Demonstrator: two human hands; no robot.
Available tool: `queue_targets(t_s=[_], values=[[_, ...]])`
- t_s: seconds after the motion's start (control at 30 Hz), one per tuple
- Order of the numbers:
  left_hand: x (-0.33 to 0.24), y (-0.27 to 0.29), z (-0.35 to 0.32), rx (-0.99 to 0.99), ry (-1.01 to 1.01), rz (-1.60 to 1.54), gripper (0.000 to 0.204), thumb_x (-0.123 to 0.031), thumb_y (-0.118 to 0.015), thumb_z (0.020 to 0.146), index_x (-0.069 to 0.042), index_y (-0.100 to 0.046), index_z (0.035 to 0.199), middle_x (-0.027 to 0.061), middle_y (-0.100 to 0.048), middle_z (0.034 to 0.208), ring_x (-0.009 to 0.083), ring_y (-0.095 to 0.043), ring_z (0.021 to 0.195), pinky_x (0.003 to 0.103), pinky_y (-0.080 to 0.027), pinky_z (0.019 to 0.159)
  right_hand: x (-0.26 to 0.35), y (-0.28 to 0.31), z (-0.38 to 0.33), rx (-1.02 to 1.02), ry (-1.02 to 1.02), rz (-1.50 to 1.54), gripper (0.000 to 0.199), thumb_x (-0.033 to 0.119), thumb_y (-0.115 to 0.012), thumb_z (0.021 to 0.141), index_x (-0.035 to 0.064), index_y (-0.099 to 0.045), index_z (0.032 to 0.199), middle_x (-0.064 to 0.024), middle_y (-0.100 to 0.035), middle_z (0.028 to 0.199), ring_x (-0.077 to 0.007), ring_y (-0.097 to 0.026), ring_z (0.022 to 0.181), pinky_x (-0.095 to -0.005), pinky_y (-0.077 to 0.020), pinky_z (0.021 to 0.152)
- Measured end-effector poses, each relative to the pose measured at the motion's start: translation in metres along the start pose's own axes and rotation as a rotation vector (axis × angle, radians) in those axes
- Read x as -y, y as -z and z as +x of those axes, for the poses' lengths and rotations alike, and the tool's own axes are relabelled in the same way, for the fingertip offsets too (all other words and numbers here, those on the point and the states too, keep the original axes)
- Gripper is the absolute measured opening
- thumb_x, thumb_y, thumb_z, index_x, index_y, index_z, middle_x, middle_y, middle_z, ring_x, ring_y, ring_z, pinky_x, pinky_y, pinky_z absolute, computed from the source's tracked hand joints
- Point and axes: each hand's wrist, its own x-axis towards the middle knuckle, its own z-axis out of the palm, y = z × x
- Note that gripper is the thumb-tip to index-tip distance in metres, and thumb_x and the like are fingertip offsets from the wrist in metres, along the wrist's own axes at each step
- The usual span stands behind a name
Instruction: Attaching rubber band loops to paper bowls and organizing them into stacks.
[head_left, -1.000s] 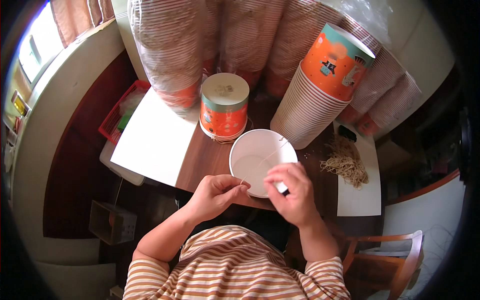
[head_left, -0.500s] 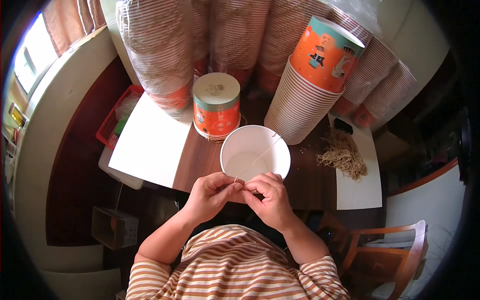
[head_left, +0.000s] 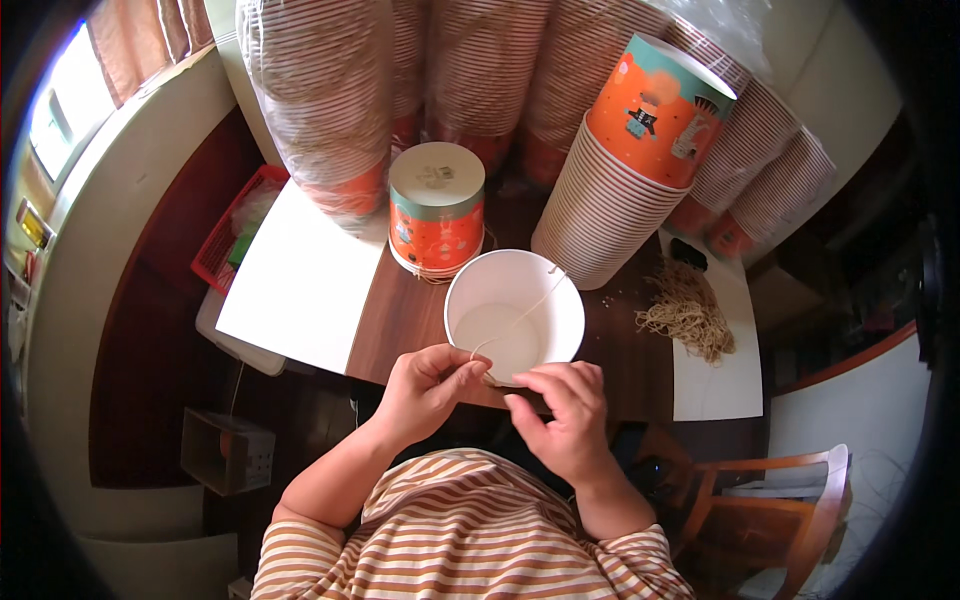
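A white paper cup (head_left: 515,310) stands open side up on the brown table (head_left: 400,315), close to me. A thin tan string (head_left: 520,315) runs across its mouth from the far rim to the near rim. My left hand (head_left: 430,390) pinches the near end of that string just in front of the cup. My right hand (head_left: 560,420) is beside it at the cup's near rim, fingers curled by the string's end.
An upside-down orange cup (head_left: 436,208) stands behind the white cup. Tall stacks of orange cups (head_left: 620,190) and plastic-wrapped stacks (head_left: 320,90) fill the back. A white sheet (head_left: 300,280) lies left, a heap of tan strings (head_left: 690,312) right, a red basket (head_left: 235,225) far left, a wooden chair (head_left: 790,510) lower right.
The white cup has shifted slightly left and nearer. My right hand came off the cup's rim and joined my left hand at the near edge, where the string is now pinched.
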Motion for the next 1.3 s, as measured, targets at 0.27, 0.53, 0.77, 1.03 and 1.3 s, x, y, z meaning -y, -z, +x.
queue_targets(t_s=[0.27,0.53,0.77,1.03,1.3], values=[[0.001,0.002,-0.002,-0.009,-0.011,-0.018,0.016,-0.010,-0.058,0.091,0.004,-0.065,0.095,0.0053,-0.068,0.085,0.0073,-0.061,0.080,0.022,-0.050,0.072,0.001,-0.027,0.001,-0.031,0.072,-0.096,0.022,0.005,-0.072,0.066,0.0101,-0.060,0.084,-0.0003,-0.060,0.080,-0.0208,-0.054,0.071,-0.0348,-0.0377,0.070],[-0.002,0.007,-0.014,-0.075,-0.276,0.346,0.013,-0.003,-0.068,0.080,0.000,-0.065,0.092,0.0062,-0.067,0.082,0.0123,-0.062,0.070,0.025,-0.048,0.061,0.006,-0.028,-0.002,-0.039,0.076,-0.083,0.023,-0.001,-0.070,0.064,0.0092,-0.058,0.081,-0.0027,-0.058,0.076,-0.0229,-0.055,0.067,-0.0346,-0.0411,0.063],[0.009,0.009,-0.022,-0.187,-0.785,0.787,0.020,0.001,-0.070,0.072,-0.005,-0.065,0.090,0.0038,-0.068,0.082,0.0147,-0.064,0.070,0.027,-0.046,0.063,0.009,-0.034,-0.027,0.089,0.028,-0.064,0.022,-0.002,-0.068,0.067,0.0055,-0.058,0.085,-0.0061,-0.057,0.070,-0.0246,-0.057,0.057,-0.0336,-0.0465,0.052],[0.035,0.001,-0.028,-0.119,0.114,-0.631,0.008,-0.001,-0.063,0.085,0.002,-0.060,0.092,0.0125,-0.068,0.087,0.0163,-0.065,0.078,0.024,-0.051,0.068,-0.002,-0.068,-0.035,-0.076,-0.051,0.053,0.020,-0.002,-0.066,0.074,0.0034,-0.064,0.093,-0.0095,-0.063,0.076,-0.0255,-0.063,0.063,-0.0323,-0.0504,0.056],[0.036,0.004,-0.030,-0.145,0.246,-0.832,0.008,0.002,-0.060,0.084,-0.002,-0.056,0.090,0.0132,-0.066,0.086,0.0187,-0.064,0.074,0.027,-0.051,0.066,-0.009,-0.084,-0.032,0.071,-0.548,0.785,0.009,0.004,-0.060,0.087,-0.0004,-0.066,0.092,-0.0034,-0.066,0.079,-0.0085,-0.061,0.067,-0.0223,-0.0479,0.058]])
